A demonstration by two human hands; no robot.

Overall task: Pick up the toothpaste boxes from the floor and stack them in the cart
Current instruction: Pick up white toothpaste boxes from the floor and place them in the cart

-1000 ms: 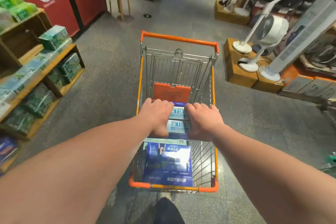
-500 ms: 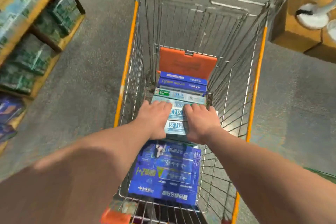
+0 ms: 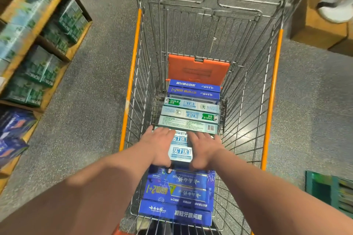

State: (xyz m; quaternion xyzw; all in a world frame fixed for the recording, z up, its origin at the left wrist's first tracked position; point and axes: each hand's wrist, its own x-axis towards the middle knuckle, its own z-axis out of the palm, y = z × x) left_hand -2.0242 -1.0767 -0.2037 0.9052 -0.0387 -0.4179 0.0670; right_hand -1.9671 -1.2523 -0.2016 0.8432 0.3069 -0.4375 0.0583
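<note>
In the middle of the frame, the left hand (image 3: 160, 145) and right hand (image 3: 204, 149) clasp a pale blue toothpaste pack (image 3: 180, 151) by its two ends, low inside the wire cart (image 3: 248, 91). Dark blue boxes (image 3: 179, 194) lie just below it in the frame. A row of boxes (image 3: 191, 105) stands above, reaching the orange flap (image 3: 198, 70). Stocked shelves (image 3: 47, 30) fill the left edge.
</note>
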